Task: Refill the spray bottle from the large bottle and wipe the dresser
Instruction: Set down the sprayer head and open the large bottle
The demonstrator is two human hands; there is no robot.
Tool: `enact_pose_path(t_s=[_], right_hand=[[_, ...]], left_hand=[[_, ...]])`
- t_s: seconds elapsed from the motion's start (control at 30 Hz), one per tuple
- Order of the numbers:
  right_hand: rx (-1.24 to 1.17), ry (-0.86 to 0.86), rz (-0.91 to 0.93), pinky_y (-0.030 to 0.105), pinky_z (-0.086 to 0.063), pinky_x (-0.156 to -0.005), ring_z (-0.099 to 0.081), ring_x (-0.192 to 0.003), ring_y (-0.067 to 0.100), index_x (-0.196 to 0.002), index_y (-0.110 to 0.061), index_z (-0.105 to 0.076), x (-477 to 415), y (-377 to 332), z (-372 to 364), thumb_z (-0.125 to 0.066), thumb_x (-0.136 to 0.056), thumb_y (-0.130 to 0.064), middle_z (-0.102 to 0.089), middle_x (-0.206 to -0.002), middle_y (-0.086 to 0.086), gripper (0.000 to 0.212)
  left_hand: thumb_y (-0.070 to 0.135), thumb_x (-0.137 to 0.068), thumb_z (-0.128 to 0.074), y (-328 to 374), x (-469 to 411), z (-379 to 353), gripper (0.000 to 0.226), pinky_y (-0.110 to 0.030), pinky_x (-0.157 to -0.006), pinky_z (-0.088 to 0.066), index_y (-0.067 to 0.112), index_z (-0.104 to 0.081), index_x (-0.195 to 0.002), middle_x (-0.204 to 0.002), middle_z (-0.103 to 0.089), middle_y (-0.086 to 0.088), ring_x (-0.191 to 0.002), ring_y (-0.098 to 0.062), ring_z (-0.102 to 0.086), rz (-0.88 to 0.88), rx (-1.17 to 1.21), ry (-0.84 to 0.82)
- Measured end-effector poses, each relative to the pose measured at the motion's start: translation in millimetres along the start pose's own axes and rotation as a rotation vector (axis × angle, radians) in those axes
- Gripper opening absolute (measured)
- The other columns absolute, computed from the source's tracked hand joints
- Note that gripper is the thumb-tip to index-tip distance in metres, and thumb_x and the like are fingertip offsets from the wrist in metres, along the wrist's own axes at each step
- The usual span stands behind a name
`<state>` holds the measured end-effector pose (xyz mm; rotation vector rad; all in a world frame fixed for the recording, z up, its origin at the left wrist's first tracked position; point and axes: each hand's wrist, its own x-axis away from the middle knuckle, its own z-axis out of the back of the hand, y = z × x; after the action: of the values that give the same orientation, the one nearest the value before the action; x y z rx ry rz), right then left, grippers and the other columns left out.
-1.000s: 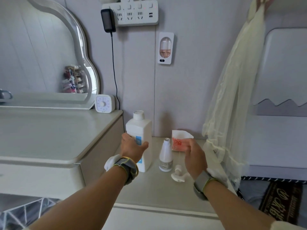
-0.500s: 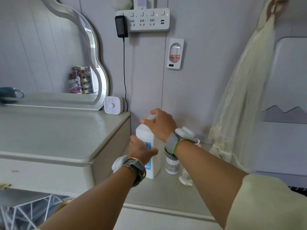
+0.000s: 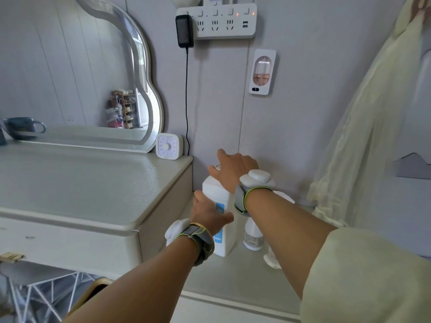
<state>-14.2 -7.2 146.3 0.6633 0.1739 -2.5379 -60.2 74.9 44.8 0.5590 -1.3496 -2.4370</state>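
Observation:
The large white bottle (image 3: 213, 194) with a blue label stands upright on the low side table (image 3: 238, 278). My left hand (image 3: 210, 214) grips its body from the front. My right hand (image 3: 233, 170) covers its top, with the fingers closed around the cap, which is mostly hidden. Just right of it stands the small clear spray bottle (image 3: 253, 236), open at the neck and partly behind my right forearm. Its white spray head (image 3: 271, 261) lies on the table beside it. The pale dresser (image 3: 81, 190) stands on the left.
On the dresser stand a wavy mirror (image 3: 130, 94), a small white timer (image 3: 167, 146) and a blue mug (image 3: 22, 127). A power strip (image 3: 224, 19) with a black adapter and hanging cable is on the wall. A pale curtain (image 3: 363, 127) hangs at the right.
My right hand left the table beside the small bottle, rose and came onto the large bottle's cap. My left hand kept its grip on the bottle. The view tilted up and closer.

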Motion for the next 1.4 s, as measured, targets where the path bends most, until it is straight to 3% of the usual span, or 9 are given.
enact_pose_path(t_s=[0.3, 0.53, 0.67, 0.77, 0.93, 1.03, 1.17, 1.3, 1.4], right_hand=[[-0.008, 0.031, 0.11, 0.034, -0.039, -0.06, -0.051, -0.067, 0.032, -0.109, -0.019, -0.04, 7, 9, -9, -0.032, -0.098, -0.049, -0.053, -0.077, 0.006, 0.033], [-0.207, 0.006, 0.225, 0.04, -0.05, -0.073, -0.049, -0.085, 0.026, -0.107, -0.029, -0.041, 16, 23, -13, -0.04, -0.095, -0.035, -0.043, -0.097, 0.003, 0.014], [-0.25, -0.004, 0.202, 0.033, -0.045, -0.076, -0.049, -0.091, 0.021, -0.102, -0.031, -0.045, 11, 20, -9, -0.052, -0.088, -0.05, -0.043, -0.1, -0.001, 0.025], [-0.484, 0.022, 0.172, 0.033, -0.044, -0.08, -0.053, -0.096, 0.02, -0.107, -0.029, -0.046, 11, 18, -12, -0.063, -0.086, -0.037, -0.051, -0.105, -0.001, 0.028], [-0.815, 0.108, -0.098, 0.032, -0.046, -0.089, -0.052, -0.104, 0.019, -0.122, -0.028, -0.044, 15, 20, -20, -0.081, -0.067, -0.04, -0.049, -0.116, 0.003, 0.067], [-1.13, -0.026, -0.262, 0.037, -0.049, -0.099, -0.06, -0.109, 0.023, -0.132, -0.023, -0.042, 17, 26, -18, -0.077, -0.077, -0.025, -0.056, -0.126, 0.01, 0.066], [-1.362, -0.126, -0.301, 0.035, -0.043, -0.107, -0.054, -0.124, 0.025, -0.139, -0.013, -0.043, 19, 24, -11, -0.064, -0.086, -0.003, -0.051, -0.14, 0.011, 0.058], [-1.189, -0.09, -0.275, 0.035, -0.048, -0.101, -0.058, -0.112, 0.022, -0.137, -0.018, -0.039, 23, 15, -9, -0.078, -0.078, -0.023, -0.056, -0.125, 0.006, 0.071], [-1.177, -0.07, -0.271, 0.037, -0.047, -0.103, -0.059, -0.11, 0.021, -0.141, -0.017, -0.035, 25, 16, -8, -0.078, -0.077, -0.021, -0.058, -0.125, 0.004, 0.078]], left_hand=[[0.024, -0.062, -0.083, -1, 3, 1, 0.068, -0.039, -0.087, -0.053, 0.014, -0.032, -0.106, -0.11, -0.046, -0.006, -0.101, -0.024, -0.055, -0.024, -0.017, -0.019], [0.024, -0.063, -0.084, -3, -2, 2, 0.068, -0.035, -0.085, -0.052, 0.017, -0.032, -0.107, -0.112, -0.05, -0.005, -0.103, -0.024, -0.056, -0.008, 0.018, -0.093], [0.025, -0.062, -0.083, -3, -2, 2, 0.068, -0.036, -0.087, -0.052, 0.018, -0.032, -0.106, -0.112, -0.049, -0.004, -0.104, -0.024, -0.055, -0.019, 0.015, -0.089], [0.024, -0.063, -0.083, -3, -2, 2, 0.067, -0.036, -0.088, -0.052, 0.017, -0.032, -0.105, -0.111, -0.048, -0.005, -0.103, -0.024, -0.055, -0.024, 0.013, -0.09], [0.024, -0.063, -0.084, -3, -3, 2, 0.069, -0.038, -0.088, -0.053, 0.017, -0.032, -0.108, -0.113, -0.049, -0.006, -0.103, -0.025, -0.056, -0.01, 0.015, -0.109], [0.024, -0.063, -0.084, -3, -4, 2, 0.071, -0.039, -0.087, -0.054, 0.018, -0.031, -0.109, -0.114, -0.05, -0.006, -0.103, -0.025, -0.057, 0.003, 0.02, -0.12], [0.023, -0.063, -0.084, -2, -1, 3, 0.071, -0.039, -0.089, -0.053, 0.017, -0.031, -0.11, -0.115, -0.049, -0.006, -0.105, -0.026, -0.056, -0.004, 0.025, -0.109], [0.023, -0.064, -0.084, 1, 0, 3, 0.07, -0.039, -0.09, -0.053, 0.017, -0.031, -0.11, -0.115, -0.049, -0.005, -0.106, -0.025, -0.055, 0.014, 0.02, -0.105], [0.022, -0.064, -0.084, 1, 0, 3, 0.071, -0.039, -0.09, -0.053, 0.018, -0.031, -0.11, -0.116, -0.049, -0.005, -0.106, -0.025, -0.055, 0.014, 0.02, -0.103]])
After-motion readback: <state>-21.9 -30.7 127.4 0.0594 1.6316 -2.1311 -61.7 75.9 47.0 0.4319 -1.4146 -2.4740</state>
